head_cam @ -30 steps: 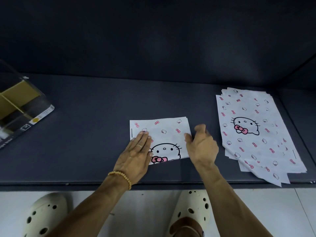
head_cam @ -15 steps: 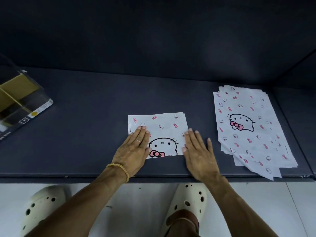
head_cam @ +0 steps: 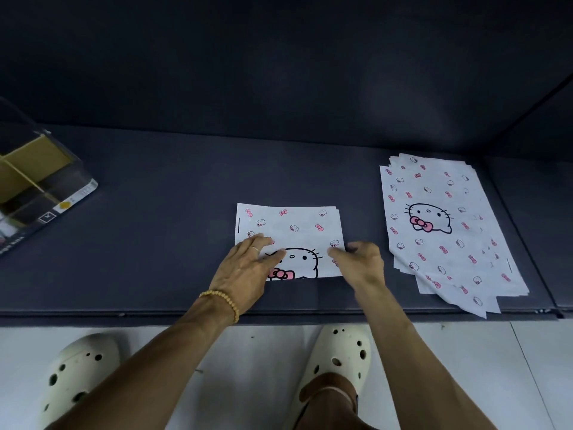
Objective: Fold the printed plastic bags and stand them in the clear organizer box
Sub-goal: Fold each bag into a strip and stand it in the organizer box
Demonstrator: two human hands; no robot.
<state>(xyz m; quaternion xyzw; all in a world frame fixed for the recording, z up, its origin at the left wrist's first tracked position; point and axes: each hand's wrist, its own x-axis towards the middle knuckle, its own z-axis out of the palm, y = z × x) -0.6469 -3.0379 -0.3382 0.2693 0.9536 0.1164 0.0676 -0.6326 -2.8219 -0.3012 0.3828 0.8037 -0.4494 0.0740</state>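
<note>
Head view: your left hand (head_cam: 245, 268) lies flat, fingers straight, pinning half-folded white plastic bag w/ pink-bow cat print (head_cam: 291, 234) at mid dark surface (head_cam: 155, 243). Right hand (head_cam: 359, 262) fingers curl at its right edge, seemingly pinching. Step: second fold. Next, prob.: fold right edge over leftward, crease, then carry to clear organizer box (head_cam: 40, 181), far left. Unfolded stack (head_cam: 440, 225) waits right.

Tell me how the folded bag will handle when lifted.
The folded bag is thin film lying flat, so probably light and floppy. Its layered right edge may spring open. The left hand presses it, suggesting it slides on the shelf.
</note>
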